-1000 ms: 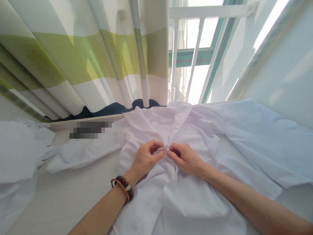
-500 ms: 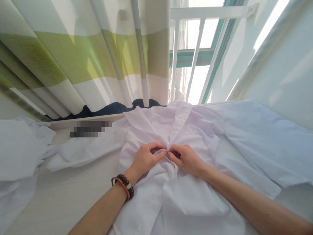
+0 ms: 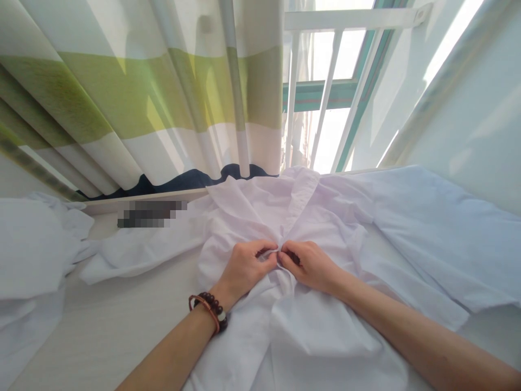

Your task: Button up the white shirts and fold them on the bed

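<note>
A white shirt lies spread on a pale surface, its collar pointing to the window. My left hand, with a bead bracelet on the wrist, pinches the shirt's front edge just below the collar. My right hand pinches the facing edge, fingertips meeting those of the left at the placket. Both hands are closed on the cloth. Whatever sits between the fingertips is too small to make out.
A pale blue garment lies to the right and more white cloth is heaped at the left. A green-striped curtain hangs behind, next to a white window railing. Bare tabletop shows at lower left.
My left hand has closed tighter and shifted slightly right against the right hand; the pinch at the placket has drawn together. The shirt lies as before.
</note>
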Demonstrator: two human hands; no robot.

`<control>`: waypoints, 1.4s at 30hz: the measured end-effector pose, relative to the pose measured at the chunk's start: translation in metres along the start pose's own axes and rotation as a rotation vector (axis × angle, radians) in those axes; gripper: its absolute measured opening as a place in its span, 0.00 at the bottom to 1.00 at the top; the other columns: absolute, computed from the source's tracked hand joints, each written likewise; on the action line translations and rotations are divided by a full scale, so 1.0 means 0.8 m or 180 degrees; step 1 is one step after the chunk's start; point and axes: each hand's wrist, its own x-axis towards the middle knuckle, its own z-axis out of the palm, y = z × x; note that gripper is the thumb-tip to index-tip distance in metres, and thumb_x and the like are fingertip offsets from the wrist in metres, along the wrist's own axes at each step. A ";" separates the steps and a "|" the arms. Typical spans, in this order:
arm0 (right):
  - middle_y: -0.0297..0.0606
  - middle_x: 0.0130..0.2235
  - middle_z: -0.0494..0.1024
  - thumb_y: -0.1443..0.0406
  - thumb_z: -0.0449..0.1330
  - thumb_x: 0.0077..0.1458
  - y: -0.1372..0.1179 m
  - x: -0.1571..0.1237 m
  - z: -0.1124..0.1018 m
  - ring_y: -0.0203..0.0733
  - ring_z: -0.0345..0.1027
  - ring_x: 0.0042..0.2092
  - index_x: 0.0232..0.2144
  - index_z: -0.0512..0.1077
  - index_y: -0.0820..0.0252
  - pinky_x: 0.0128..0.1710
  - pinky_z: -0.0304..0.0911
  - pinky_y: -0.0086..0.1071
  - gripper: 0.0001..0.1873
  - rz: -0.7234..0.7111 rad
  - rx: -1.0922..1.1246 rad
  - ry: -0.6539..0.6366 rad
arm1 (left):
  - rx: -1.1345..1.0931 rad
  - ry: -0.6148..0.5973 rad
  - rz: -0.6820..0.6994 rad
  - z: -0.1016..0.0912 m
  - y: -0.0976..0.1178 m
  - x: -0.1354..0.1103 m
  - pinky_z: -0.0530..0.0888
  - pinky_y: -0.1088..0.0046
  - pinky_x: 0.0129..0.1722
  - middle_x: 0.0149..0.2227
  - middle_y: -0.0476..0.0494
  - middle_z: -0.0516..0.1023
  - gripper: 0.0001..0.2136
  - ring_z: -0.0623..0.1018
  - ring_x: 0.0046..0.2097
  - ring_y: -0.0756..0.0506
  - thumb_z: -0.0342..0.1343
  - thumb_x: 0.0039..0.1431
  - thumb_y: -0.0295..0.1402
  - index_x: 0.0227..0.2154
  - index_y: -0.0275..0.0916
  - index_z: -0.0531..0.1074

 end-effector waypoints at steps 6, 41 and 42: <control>0.29 0.20 0.64 0.64 0.51 0.59 -0.001 0.000 0.001 0.32 0.53 0.22 0.23 0.59 0.57 0.25 0.47 0.28 0.12 0.0025 0.0064 0.0015 | -0.0040 -0.0070 -0.0121 0.000 0.003 0.002 0.72 0.77 0.33 0.29 0.50 0.83 0.09 0.77 0.29 0.49 0.57 0.52 0.28 0.33 0.38 0.82; 0.26 0.19 0.59 0.66 0.51 0.55 -0.003 -0.002 0.003 0.30 0.50 0.22 0.20 0.57 0.57 0.25 0.47 0.26 0.13 0.0143 0.0170 0.0381 | -0.0139 0.0222 0.0439 0.001 0.002 0.001 0.71 0.75 0.33 0.34 0.48 0.76 0.05 0.73 0.34 0.49 0.56 0.57 0.25 0.31 0.40 0.76; 0.27 0.19 0.60 0.66 0.51 0.56 -0.003 -0.002 0.002 0.31 0.50 0.22 0.20 0.57 0.57 0.25 0.47 0.26 0.13 0.0118 0.0135 0.0362 | -0.0105 0.0210 0.0449 0.001 0.002 0.001 0.71 0.74 0.35 0.34 0.48 0.77 0.04 0.74 0.36 0.49 0.57 0.57 0.26 0.31 0.40 0.76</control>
